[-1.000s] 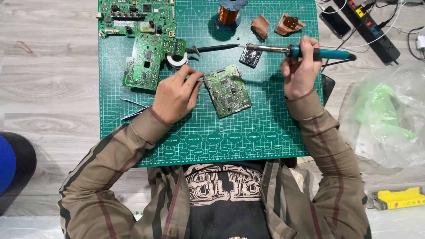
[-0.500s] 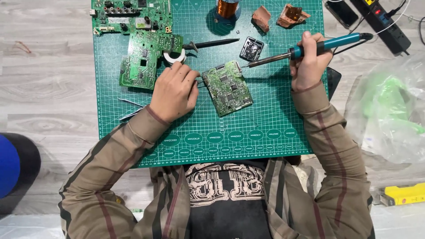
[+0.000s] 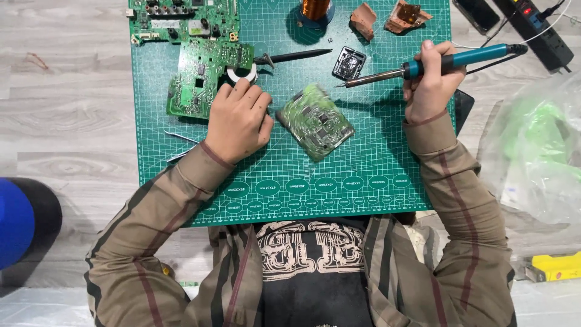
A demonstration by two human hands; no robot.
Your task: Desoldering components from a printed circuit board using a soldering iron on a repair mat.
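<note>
Gripping a teal-handled soldering iron (image 3: 423, 65) pen-fashion, the right hand (image 3: 431, 85) keeps its tip raised just right of the small circuit board (image 3: 315, 120) lying mid-mat (image 3: 363, 163), while the curled, empty left hand (image 3: 237, 121) rests beside the board's left edge, apparently to steady it.

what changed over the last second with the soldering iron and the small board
The right hand swung the soldering iron from nearly level to tip-down-left, and the tip now hangs over the mat between the small black part and the small circuit board. The board looks blurred, possibly shifting. The left hand stays beside the board; the grip on the iron is unchanged.
</note>
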